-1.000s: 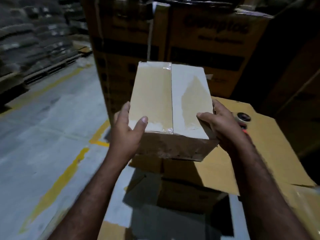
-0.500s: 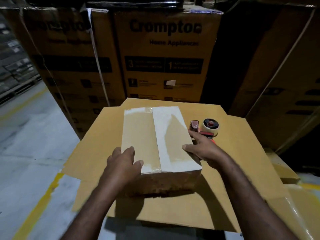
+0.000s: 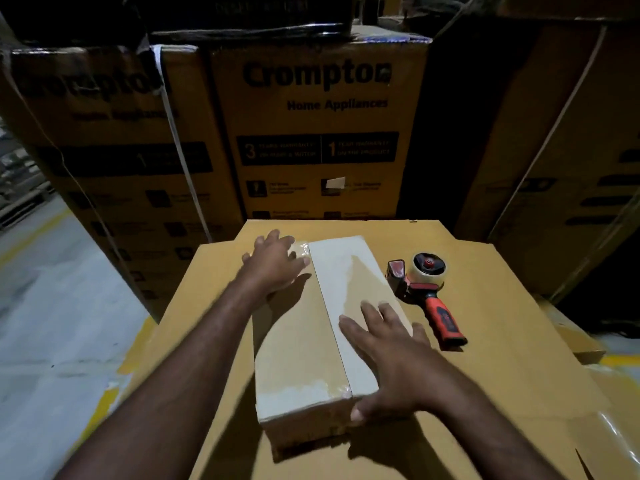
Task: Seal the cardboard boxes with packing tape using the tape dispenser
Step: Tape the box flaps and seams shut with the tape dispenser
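Observation:
A small cardboard box (image 3: 304, 344) lies lengthwise on a large flat cardboard sheet (image 3: 485, 375). Its top flaps are closed, with shiny tape patches at both ends of the seam. My left hand (image 3: 273, 263) rests flat on the far left end of the box top, fingers spread. My right hand (image 3: 384, 351) lies flat on the near right part of the top, thumb down over the near edge. A tape dispenser (image 3: 424, 289) with a red-and-black handle and a roll of tape lies on the sheet just right of the box, untouched.
Tall printed appliance cartons (image 3: 318, 133) stand stacked close behind the sheet and to the right (image 3: 561, 168). Grey concrete floor with yellow lines (image 3: 52, 323) is on the left. Plastic-wrapped cardboard (image 3: 616, 427) shows at the lower right.
The box came down from mid-air onto the cardboard sheet. Both hands left its sides and now lie flat on its top, the left one reaching to the far end.

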`<act>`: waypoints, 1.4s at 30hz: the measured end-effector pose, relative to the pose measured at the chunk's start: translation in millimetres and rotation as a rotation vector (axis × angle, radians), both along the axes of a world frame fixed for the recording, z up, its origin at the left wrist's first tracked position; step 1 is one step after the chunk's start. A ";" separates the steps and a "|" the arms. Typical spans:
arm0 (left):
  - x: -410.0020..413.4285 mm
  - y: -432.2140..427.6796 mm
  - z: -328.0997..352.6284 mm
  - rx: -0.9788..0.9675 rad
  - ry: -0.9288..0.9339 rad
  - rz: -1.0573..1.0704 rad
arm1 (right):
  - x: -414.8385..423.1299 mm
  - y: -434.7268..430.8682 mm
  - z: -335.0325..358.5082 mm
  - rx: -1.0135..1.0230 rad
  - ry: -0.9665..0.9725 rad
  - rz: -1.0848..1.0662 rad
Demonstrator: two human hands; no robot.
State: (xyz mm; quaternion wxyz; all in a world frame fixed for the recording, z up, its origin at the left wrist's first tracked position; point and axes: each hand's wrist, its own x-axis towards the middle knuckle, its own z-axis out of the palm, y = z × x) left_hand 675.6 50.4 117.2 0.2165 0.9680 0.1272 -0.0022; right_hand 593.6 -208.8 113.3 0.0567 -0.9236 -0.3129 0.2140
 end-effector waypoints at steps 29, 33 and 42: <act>70.9 9.7 -36.8 0.049 -0.069 -0.188 | 11.3 4.1 -6.9 -0.033 0.047 -0.149; 72.1 7.2 -47.2 0.028 -0.165 -0.175 | 24.4 -2.5 -5.7 0.168 0.119 -0.191; 70.7 0.4 -48.8 0.046 -0.275 -0.104 | 134.6 -58.6 -88.2 0.208 -0.144 -1.121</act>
